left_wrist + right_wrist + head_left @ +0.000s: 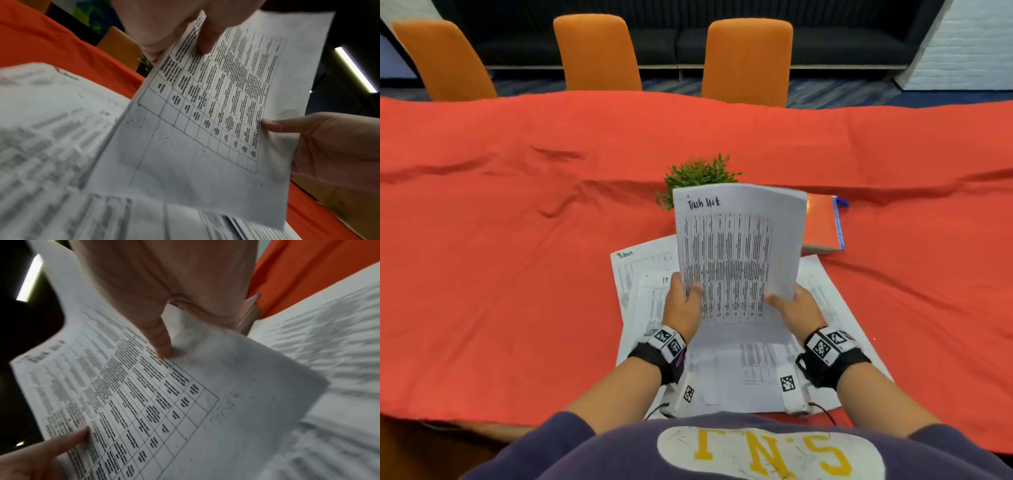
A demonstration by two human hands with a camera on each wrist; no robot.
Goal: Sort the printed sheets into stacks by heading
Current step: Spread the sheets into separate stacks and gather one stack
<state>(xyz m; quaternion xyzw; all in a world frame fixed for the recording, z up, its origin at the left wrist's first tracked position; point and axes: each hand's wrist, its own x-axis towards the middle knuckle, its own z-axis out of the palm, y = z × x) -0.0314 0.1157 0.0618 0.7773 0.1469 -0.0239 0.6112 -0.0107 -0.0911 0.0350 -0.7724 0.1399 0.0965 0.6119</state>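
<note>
I hold up a printed sheet (736,253) with a table and the handwritten heading "Task list", lifted above the table. My left hand (683,301) pinches its left edge, thumb on the front. My right hand (796,308) pinches its right edge, thumb on the printed face. The same sheet (205,129) shows in the left wrist view, and again as the sheet (131,394) in the right wrist view. Under it lie more printed sheets (640,284) spread on the red cloth; one at the left is headed "Admin" (626,254).
A small green plant (698,176) stands just behind the held sheet. An orange book (822,222) with a blue edge lies at the right behind the papers. The red tablecloth (517,222) covers the whole table. Three orange chairs (599,51) stand at the far side.
</note>
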